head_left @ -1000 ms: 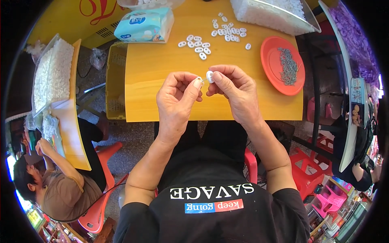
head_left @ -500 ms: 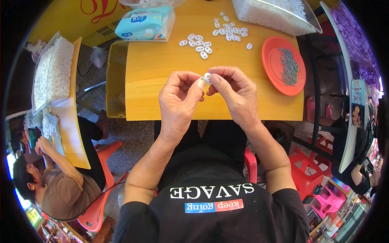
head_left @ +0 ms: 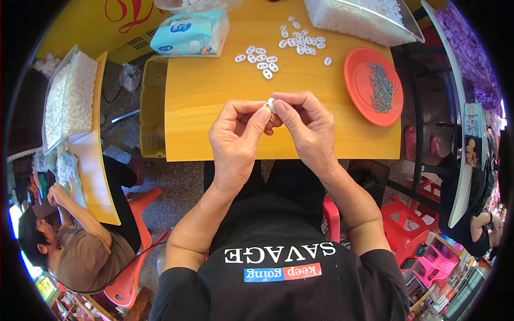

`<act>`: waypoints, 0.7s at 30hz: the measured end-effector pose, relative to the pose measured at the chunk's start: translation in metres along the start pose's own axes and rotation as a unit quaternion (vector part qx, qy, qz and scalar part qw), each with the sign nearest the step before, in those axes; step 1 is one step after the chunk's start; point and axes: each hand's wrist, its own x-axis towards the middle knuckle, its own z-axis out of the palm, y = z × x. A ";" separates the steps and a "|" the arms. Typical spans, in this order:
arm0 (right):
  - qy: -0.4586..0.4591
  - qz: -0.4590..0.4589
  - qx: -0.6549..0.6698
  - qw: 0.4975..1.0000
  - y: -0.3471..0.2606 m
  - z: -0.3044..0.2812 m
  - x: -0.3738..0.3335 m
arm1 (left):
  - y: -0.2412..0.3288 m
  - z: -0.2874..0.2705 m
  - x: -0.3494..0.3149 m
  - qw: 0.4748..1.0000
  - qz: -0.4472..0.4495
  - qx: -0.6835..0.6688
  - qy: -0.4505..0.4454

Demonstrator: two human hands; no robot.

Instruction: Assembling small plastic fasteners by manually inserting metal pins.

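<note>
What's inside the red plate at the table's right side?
The red plate holds a heap of small, thin grey pieces, too tiny to identify surely. Its bare left part shows; the lowest pieces and the surface beneath them are covered.

Looks like a small workshop from where I'm standing: clear bins (head_left: 364, 32) heaped with white bits (head_left: 72, 99), a red plate (head_left: 357, 80) of grey metal-looking pieces (head_left: 381, 91), and little white two-holed parts (head_left: 267, 75) scattered on a yellow table (head_left: 193, 125). There's another person (head_left: 91, 259) sitting by a side table (head_left: 107, 208) too, with red plastic chairs (head_left: 124, 291) and purple stuff (head_left: 468, 51) crammed around.
</note>
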 end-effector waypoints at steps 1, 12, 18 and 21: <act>-0.004 0.007 0.005 1.000 0.000 0.000 0.000 | -0.001 -0.001 0.000 1.000 -0.003 -0.006 -0.002; -0.044 0.136 0.150 0.978 -0.003 -0.001 0.001 | -0.017 -0.021 0.000 0.995 0.073 0.032 -0.058; -0.089 0.166 0.161 0.969 -0.007 0.005 -0.004 | -0.017 -0.028 -0.004 0.984 0.033 0.012 -0.176; -0.094 0.172 0.152 0.969 -0.011 0.004 -0.007 | -0.018 -0.026 -0.008 0.979 0.023 -0.035 -0.202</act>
